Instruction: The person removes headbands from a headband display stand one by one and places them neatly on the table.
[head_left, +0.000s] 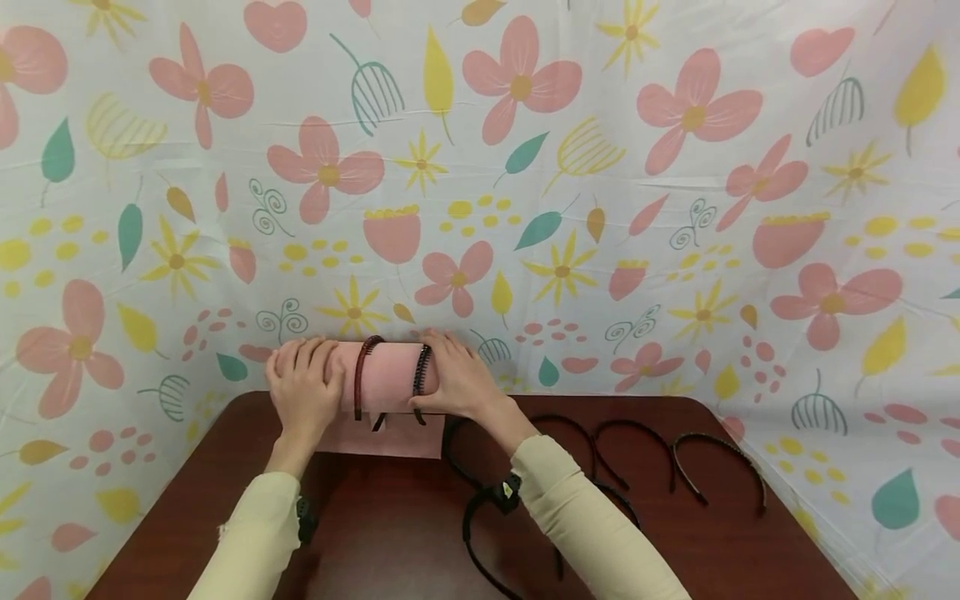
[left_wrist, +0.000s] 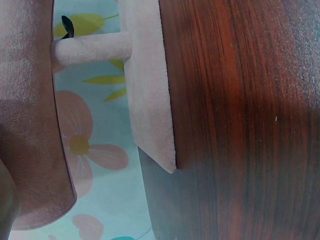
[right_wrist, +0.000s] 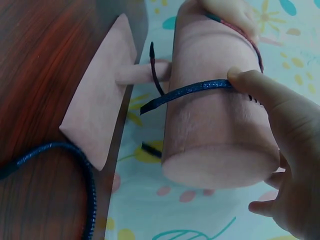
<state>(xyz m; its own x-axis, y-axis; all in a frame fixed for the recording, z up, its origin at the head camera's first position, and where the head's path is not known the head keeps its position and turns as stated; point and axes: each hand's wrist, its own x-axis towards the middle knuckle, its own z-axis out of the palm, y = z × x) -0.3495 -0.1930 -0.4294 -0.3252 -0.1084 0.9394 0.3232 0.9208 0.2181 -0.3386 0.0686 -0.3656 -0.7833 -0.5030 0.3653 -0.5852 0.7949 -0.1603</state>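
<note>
The left hand is curling its fingers over the left end of a soft pink plush cylinder, while the right hand is gripping a glossy dark toothed headband round the right end, its thumb pressing the band's front. The cylinder is lying horizontally between the hands, with a red-brown toothed headband sitting just beside the left one. Below, a flat pink base is resting on the dark-red wood-grained table, where several thin dark headbands are lying farther right.
</note>
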